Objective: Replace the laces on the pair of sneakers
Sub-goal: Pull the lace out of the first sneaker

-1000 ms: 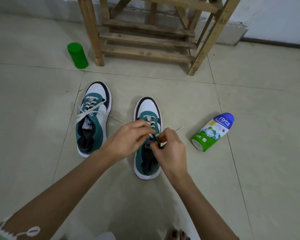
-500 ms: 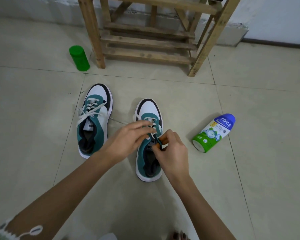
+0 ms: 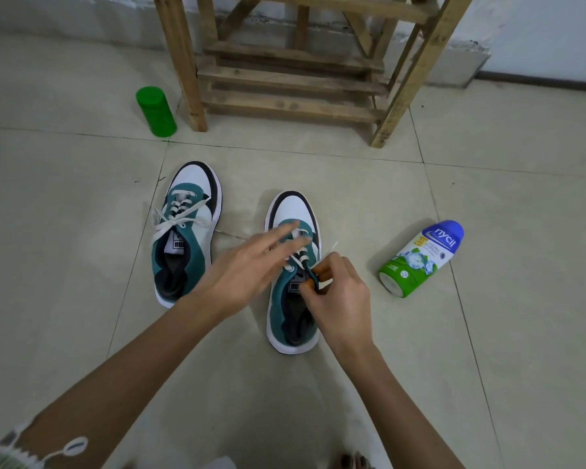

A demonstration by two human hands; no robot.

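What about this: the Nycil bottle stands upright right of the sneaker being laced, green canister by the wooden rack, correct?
No. The head view shows the Nycil bottle lying on its side, not upright. It is right of the sneaker being laced, and the green canister is by the wooden rack.

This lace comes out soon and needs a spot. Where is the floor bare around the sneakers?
Bare: tiles left of the left sneaker, up to the green canister; the strip before the wooden rack. Crowded: between that sneaker and the right sneaker, under the left hand.
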